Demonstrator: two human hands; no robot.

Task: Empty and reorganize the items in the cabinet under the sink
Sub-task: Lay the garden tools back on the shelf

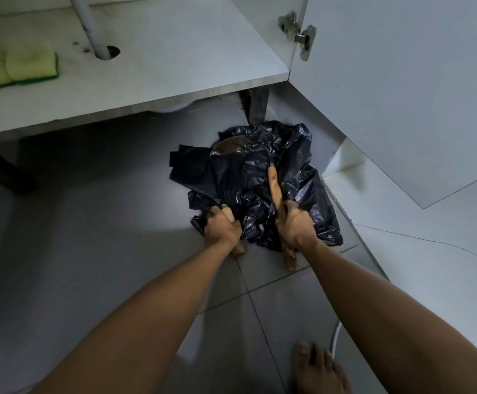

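Black plastic bag [263, 186] crumpled on floor tiles, just below cabinet shelf [152, 81] edge. Left hand [221, 227] grips short wooden handle [228, 213] at bag's near-left; right hand [294, 226] grips long wooden handle [275, 186] across bag. Risk: tool heads hidden in plastic, bag snags, tears. Sponges [18, 66] on shelf, far left of bag.

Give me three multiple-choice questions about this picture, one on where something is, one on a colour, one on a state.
1. Where is the crumpled plastic bag?
A on the floor
B on the cabinet shelf
C hanging on the door

2. What colour are the sponges?
A red
B yellow and green
C blue

3. How is the cabinet door?
A shut
B removed
C swung open

Answers: 1 A, it lies on the floor tiles below the shelf. 2 B, yellow tops with green edges. 3 C, its hinge is exposed and the door angles outward.
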